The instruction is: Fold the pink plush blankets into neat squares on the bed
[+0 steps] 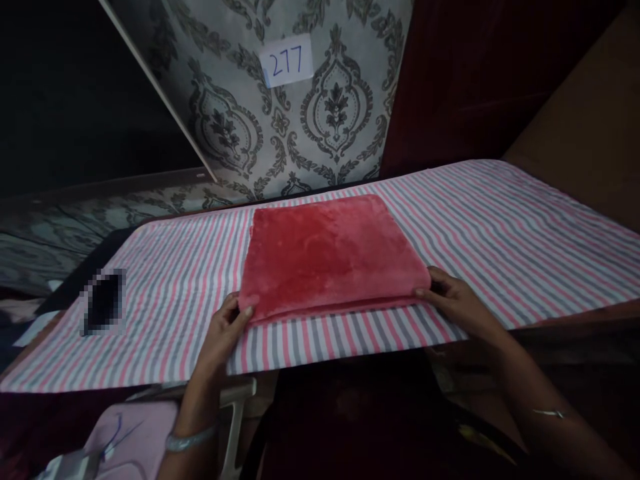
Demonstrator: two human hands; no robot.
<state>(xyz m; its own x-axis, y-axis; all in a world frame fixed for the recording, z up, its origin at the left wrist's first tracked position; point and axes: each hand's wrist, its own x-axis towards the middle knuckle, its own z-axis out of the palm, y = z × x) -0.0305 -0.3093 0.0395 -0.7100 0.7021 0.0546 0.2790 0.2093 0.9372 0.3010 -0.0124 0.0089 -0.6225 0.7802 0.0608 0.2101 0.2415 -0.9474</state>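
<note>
A folded red plush cloth [325,257], like a blanket or large towel, lies flat on a striped tablecloth [190,267]. Its near edge shows at least two layers. My left hand [226,327] grips the near left corner, with the thumb on top and the fingers curled at the side. At the near right corner my right hand [450,297] pinches the cloth the same way, its thumb on top. The fingertips of both hands are partly hidden by the fabric.
A dark blurred-out object [103,303] lies at the left of the table. Behind stands a patterned wall [280,133] with a paper sign [287,61] reading 277. A large dark screen [90,87] is at the back left. Below the left edge sits a pink item [135,433].
</note>
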